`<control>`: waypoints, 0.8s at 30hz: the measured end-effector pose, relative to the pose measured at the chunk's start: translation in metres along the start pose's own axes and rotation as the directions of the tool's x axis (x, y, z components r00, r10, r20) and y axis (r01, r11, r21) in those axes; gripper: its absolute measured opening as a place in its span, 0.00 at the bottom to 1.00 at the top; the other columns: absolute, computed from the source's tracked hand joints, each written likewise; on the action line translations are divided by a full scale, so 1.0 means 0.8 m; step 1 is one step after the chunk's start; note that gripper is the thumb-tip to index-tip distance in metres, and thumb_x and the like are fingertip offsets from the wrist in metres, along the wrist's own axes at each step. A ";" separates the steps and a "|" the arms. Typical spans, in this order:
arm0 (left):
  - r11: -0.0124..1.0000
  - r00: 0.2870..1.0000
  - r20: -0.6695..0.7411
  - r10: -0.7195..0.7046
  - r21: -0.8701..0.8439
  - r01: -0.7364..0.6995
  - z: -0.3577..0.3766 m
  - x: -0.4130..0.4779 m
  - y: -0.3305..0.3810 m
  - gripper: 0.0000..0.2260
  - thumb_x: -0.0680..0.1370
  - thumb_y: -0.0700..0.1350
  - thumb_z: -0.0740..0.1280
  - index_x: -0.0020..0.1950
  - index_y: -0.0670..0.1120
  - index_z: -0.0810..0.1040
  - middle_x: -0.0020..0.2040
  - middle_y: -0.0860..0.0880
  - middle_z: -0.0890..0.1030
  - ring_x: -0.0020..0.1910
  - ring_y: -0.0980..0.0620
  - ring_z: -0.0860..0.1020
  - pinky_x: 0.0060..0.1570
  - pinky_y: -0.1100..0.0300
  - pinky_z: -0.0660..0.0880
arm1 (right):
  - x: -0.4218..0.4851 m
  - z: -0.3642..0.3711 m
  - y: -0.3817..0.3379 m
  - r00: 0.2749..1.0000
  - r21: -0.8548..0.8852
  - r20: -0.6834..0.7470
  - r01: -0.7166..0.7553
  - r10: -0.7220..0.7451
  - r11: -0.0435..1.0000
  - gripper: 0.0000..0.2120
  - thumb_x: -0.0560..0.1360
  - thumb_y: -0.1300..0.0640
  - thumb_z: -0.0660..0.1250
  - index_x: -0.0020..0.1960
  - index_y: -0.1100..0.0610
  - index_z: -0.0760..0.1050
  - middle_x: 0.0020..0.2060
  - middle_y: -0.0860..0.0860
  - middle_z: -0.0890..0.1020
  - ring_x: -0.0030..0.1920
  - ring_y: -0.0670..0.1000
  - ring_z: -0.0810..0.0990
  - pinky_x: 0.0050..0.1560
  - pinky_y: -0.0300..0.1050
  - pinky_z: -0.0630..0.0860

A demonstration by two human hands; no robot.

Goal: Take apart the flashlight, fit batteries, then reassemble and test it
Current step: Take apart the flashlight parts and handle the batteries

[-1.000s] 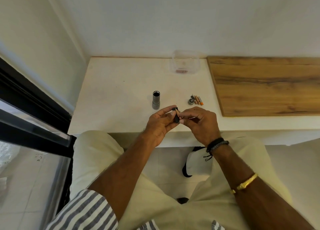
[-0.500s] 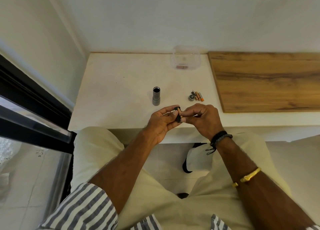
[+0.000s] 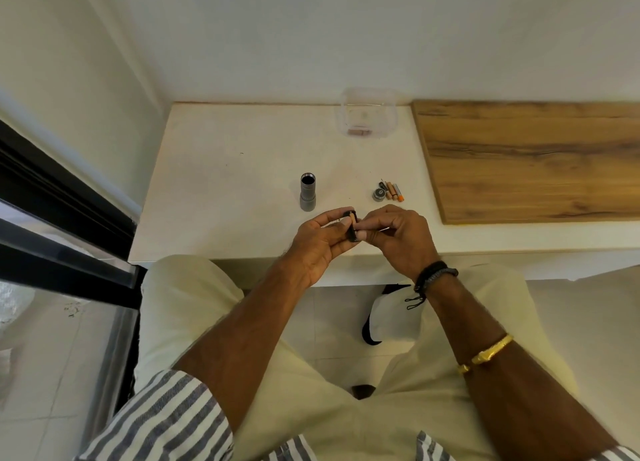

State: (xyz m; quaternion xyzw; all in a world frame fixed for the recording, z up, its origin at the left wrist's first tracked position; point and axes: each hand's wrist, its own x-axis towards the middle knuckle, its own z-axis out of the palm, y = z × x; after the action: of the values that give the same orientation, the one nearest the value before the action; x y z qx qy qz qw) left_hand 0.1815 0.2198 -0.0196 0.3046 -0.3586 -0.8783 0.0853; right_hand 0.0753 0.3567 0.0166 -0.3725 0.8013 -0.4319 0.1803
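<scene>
Seating a cell looks like the step in hand in the head view. You hold your left hand and right hand together just over the near edge of the worktop, close in so you can see the fit. Your left fingers and thumb curl round the black holder to steady it. Your right thumb and forefinger pinch a tan battery at the holder's top, apparently pressing it into its slot; the other right fingers are curled in and hold nothing I can see.

The body stands upright a little beyond your left hand, well in from the left edge, its open end up and ready to take the loaded holder. The cap and the spare batteries lie touching one another just beyond your right hand, near the board, so each is a short reach away. A clear box sits at the far edge, out of the way.
</scene>
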 end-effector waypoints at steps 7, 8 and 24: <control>0.992 1.000 -0.013 0.004 -0.126 -0.005 0.011 0.012 0.002 0.13 0.78 0.37 0.70 0.62 0.37 0.78 0.55 0.35 0.83 0.55 0.39 0.83 0.53 0.51 0.81 | 0.017 0.001 0.017 0.960 0.315 -0.167 -0.162 0.223 0.935 0.07 0.74 0.65 0.74 0.49 0.54 0.86 0.44 0.52 0.87 0.45 0.54 0.87 0.53 0.53 0.84; 0.991 0.999 -0.039 0.003 -0.134 -0.008 0.012 0.014 0.001 0.15 0.77 0.36 0.70 0.63 0.36 0.77 0.55 0.35 0.83 0.55 0.40 0.84 0.52 0.51 0.81 | 0.021 0.003 0.020 0.952 0.363 -0.171 -0.180 0.255 0.914 0.07 0.75 0.65 0.74 0.50 0.55 0.86 0.45 0.54 0.87 0.45 0.55 0.87 0.52 0.53 0.84; 0.952 0.991 -0.090 -0.097 -0.299 0.066 0.012 0.045 0.011 0.12 0.81 0.31 0.62 0.64 0.35 0.74 0.57 0.34 0.82 0.56 0.39 0.83 0.57 0.47 0.80 | 0.200 -0.036 0.022 0.912 0.366 -0.215 -0.257 0.350 0.894 0.05 0.76 0.62 0.73 0.45 0.53 0.84 0.40 0.50 0.86 0.36 0.45 0.83 0.30 0.39 0.78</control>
State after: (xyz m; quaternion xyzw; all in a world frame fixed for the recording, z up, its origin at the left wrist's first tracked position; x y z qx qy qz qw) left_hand 0.1468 0.2055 -0.0253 0.3480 -0.2057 -0.9078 0.1121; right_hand -0.0550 0.2587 0.0233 -0.1422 0.7834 -0.5736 0.1925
